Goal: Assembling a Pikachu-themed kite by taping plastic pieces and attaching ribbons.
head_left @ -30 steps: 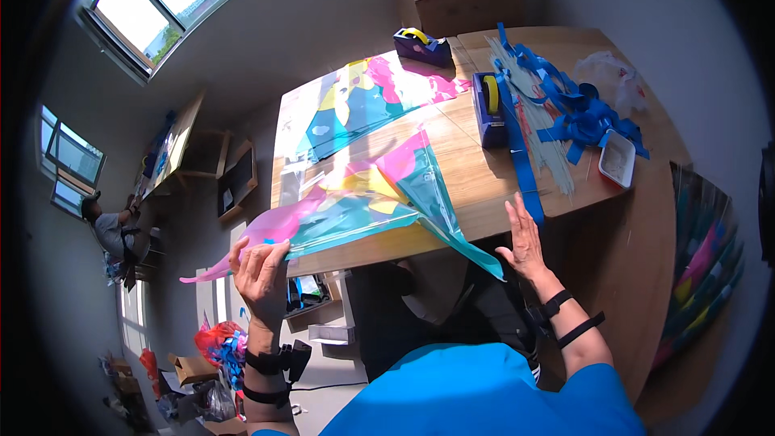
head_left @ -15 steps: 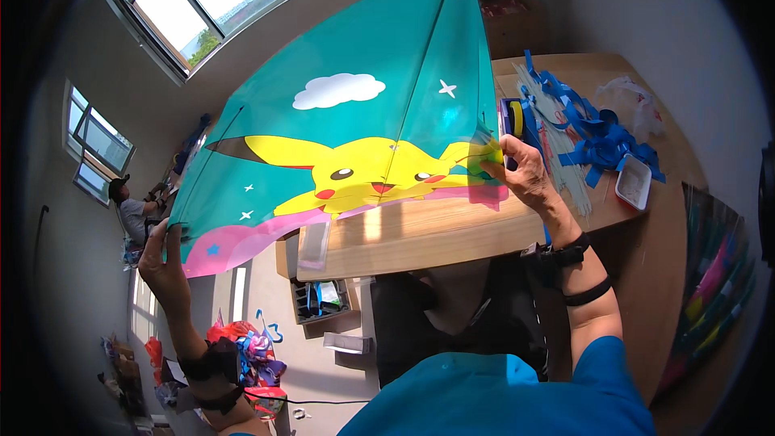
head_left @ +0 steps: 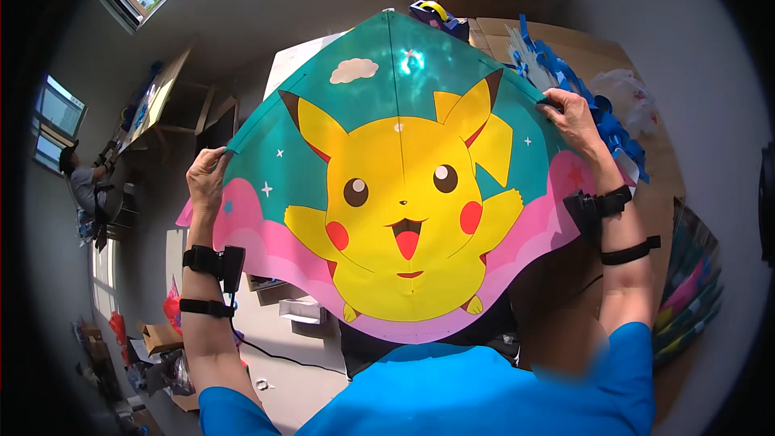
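Note:
A kite [head_left: 379,157] is spread wide in front of me, its face toward me. Its sail is green with pink clouds along the lower edges and a big yellow cartoon animal in the middle. A thin dark rod runs down from the tip, which points away from me. My left hand [head_left: 206,182] pinches the left side edge between thumb and fingers. On the opposite edge, my right hand [head_left: 573,121] has a similar pinch, with the fingertips partly hidden against the green border. The kite covers much of the table [head_left: 652,149] and my lap.
Beyond the kite's tip stands a tape dispenser [head_left: 440,19] with a yellow core. Blue ribbons [head_left: 620,133], pale thin sticks [head_left: 529,60] and a clear plastic bag [head_left: 623,97] lie on the right. Colourful wrapped bundles [head_left: 693,295] lean at far right. Another person [head_left: 85,186] works at far left.
The kite has swung from a slanted, raised position to lying broad and nearly level before me. Both my hands have moved up the picture, the right one outward too, and its whole face now shows.

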`<state>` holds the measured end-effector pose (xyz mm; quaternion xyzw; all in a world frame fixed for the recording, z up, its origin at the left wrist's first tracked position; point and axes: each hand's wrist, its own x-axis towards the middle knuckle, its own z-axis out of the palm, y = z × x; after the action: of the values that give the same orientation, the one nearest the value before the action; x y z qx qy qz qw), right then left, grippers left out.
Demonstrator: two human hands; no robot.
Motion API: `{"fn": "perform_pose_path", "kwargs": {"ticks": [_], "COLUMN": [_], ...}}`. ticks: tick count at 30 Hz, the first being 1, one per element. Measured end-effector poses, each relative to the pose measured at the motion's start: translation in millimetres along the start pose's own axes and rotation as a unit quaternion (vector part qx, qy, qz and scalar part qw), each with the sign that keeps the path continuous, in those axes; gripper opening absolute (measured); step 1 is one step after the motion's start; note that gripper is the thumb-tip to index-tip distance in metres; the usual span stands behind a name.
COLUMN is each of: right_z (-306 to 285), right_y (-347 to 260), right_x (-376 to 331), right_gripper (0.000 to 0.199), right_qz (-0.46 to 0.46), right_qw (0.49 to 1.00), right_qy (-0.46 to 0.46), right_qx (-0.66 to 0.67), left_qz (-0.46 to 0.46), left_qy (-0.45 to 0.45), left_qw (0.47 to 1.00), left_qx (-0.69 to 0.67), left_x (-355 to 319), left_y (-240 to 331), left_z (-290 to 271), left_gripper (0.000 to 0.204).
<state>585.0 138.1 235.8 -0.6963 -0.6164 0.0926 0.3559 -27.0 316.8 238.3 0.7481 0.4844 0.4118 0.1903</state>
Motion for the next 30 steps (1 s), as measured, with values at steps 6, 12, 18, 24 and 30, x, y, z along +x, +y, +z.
{"fn": "perform_pose_path", "kwargs": {"ticks": [6, 12, 18, 24, 30], "right_z": [80, 119, 135, 159, 235], "right_y": [46, 60, 58, 5, -89], "right_x": [54, 86, 92, 79, -100], "right_gripper": [0.013, 0.01, 0.015, 0.045, 0.066], "right_qz": [-0.067, -0.125, -0.163, -0.17, -0.1], "right_qw": [0.966, 0.915, 0.901, 0.877, 0.987], "right_qy": [0.095, 0.103, 0.098, 0.196, -0.086], "right_qx": [-0.233, -0.368, -0.389, -0.404, -0.094], "left_qz": [0.012, -0.016, -0.044, 0.081, 0.052], "left_qy": [0.008, -0.004, -0.038, 0.029, -0.265], "left_qw": [0.993, 0.977, 0.959, 0.904, 0.948], "left_qx": [0.117, 0.214, 0.278, 0.418, 0.171], "left_x": [21, 38, 42, 25, -158], "left_y": [-64, -108, -131, -83, 57], "left_z": [81, 110, 114, 143, 214], "left_gripper": [0.015, 0.018, 0.022, 0.054, 0.077]}}
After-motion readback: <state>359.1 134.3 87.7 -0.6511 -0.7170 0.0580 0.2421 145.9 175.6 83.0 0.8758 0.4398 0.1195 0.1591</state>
